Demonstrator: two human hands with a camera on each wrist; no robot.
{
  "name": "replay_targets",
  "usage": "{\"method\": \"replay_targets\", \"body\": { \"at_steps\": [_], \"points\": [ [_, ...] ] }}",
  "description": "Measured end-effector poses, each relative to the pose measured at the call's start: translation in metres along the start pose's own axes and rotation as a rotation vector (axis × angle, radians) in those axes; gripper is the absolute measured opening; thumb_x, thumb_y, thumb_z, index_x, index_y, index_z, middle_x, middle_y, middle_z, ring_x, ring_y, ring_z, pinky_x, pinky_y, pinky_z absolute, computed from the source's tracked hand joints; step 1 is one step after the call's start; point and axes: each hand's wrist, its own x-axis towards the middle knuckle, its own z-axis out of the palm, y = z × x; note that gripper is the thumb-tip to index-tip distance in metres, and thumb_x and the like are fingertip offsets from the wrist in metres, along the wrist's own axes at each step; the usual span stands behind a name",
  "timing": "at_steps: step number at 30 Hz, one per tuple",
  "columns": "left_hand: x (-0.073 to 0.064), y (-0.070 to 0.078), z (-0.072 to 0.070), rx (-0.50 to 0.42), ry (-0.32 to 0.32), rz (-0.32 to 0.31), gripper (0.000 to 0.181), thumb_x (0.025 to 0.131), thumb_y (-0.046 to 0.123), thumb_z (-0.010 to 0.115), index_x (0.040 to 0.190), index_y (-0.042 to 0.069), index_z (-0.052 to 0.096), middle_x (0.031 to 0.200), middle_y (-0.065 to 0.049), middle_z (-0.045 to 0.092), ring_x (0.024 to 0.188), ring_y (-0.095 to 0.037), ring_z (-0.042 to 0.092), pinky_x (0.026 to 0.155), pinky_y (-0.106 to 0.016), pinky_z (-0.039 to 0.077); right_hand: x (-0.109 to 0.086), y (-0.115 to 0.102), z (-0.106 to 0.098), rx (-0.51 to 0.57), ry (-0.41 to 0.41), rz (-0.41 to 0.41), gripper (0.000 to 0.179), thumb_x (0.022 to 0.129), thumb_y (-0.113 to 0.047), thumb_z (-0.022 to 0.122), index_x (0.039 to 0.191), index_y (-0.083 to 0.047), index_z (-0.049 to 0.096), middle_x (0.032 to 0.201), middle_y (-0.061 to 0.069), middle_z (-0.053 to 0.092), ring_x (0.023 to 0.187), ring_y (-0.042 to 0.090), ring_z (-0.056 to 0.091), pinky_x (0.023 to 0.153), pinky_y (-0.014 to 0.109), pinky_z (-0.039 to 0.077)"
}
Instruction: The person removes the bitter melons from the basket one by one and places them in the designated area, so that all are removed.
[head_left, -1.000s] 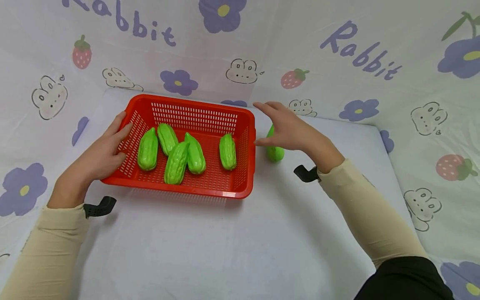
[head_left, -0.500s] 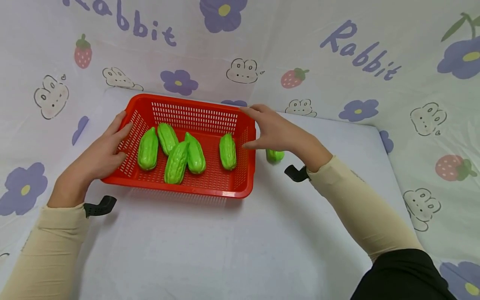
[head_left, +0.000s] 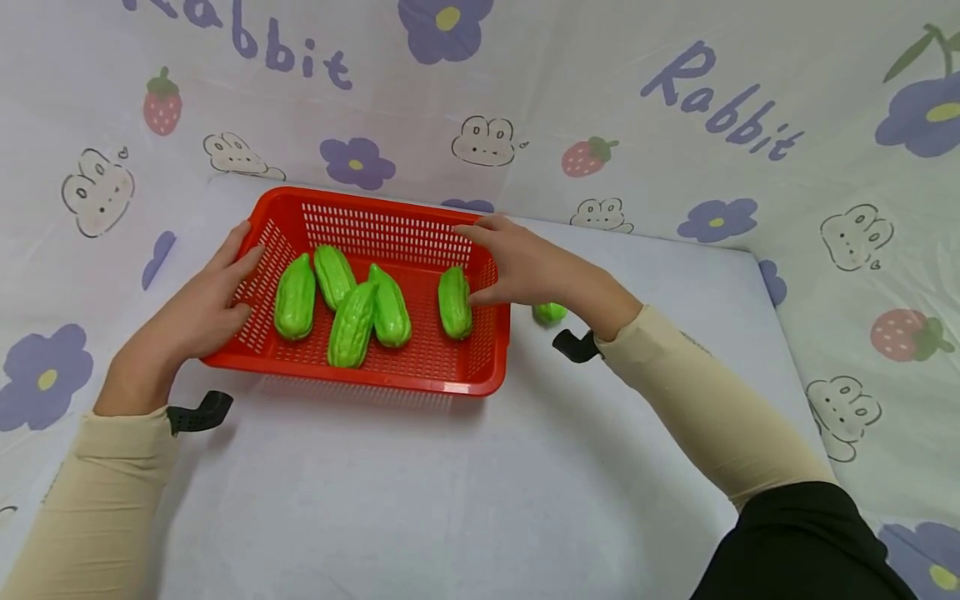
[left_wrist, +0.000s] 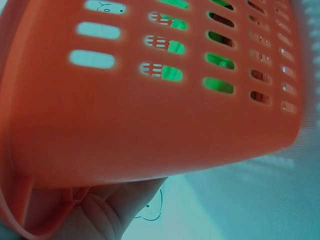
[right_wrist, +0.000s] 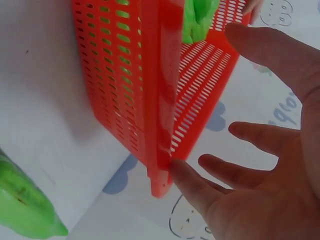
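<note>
A red plastic basket [head_left: 375, 378] with slotted walls holds several green bitter melons [head_left: 352, 325], grouped toward its left. One more bitter melon [head_left: 453, 304] lies apart near the basket's right end. My left hand [head_left: 197, 315] grips the left rim; in the left wrist view the basket wall [left_wrist: 125, 135] hides most of that hand [left_wrist: 107, 212]. Over the right end reaches my right hand [head_left: 517, 265], fingers spread, thumb tip overlapping the edge of the lone melon in the head view. In the right wrist view the right hand [right_wrist: 260, 185] has nothing between its fingers.
Outside the basket, just right of it, another bitter melon [head_left: 551, 313] lies on the white tabletop [head_left: 420, 492], partly hidden by the right hand. A cloth printed with rabbits and flowers [head_left: 357, 164] hangs behind.
My right hand has moved left, from above the melon outside the basket to over the basket's right end. My left hand and the basket stay where they were.
</note>
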Motion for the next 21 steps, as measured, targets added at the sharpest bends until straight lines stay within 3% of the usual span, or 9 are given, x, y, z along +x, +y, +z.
{"method": "replay_targets", "body": {
  "at_steps": [7, 21],
  "points": [
    [0.0, -0.001, 0.002, -0.003, -0.004, 0.001, 0.085, 0.092, -0.009, 0.053, 0.169, -0.006, 0.018, 0.181, -0.007, -0.016, 0.163, -0.047, 0.008, 0.117, -0.072, 0.033, 0.007, -0.005, 0.007, -0.002, -0.047, -0.02, 0.096, 0.091, -0.033, 0.088, 0.17, -0.014, 0.038, 0.167, 0.014, 0.036, 0.149, 0.029, 0.042, 0.111, 0.045, 0.053],
    [0.001, -0.002, 0.001, 0.002, 0.007, 0.001, 0.085, 0.092, -0.009, 0.054, 0.169, -0.005, 0.02, 0.181, -0.005, -0.015, 0.163, -0.047, 0.012, 0.116, -0.072, 0.035, 0.022, -0.017, 0.017, -0.044, -0.126, 0.006, 0.097, 0.089, -0.033, 0.09, 0.17, -0.018, 0.039, 0.171, 0.013, 0.032, 0.153, 0.03, 0.037, 0.107, 0.046, 0.055]
  ]
}}
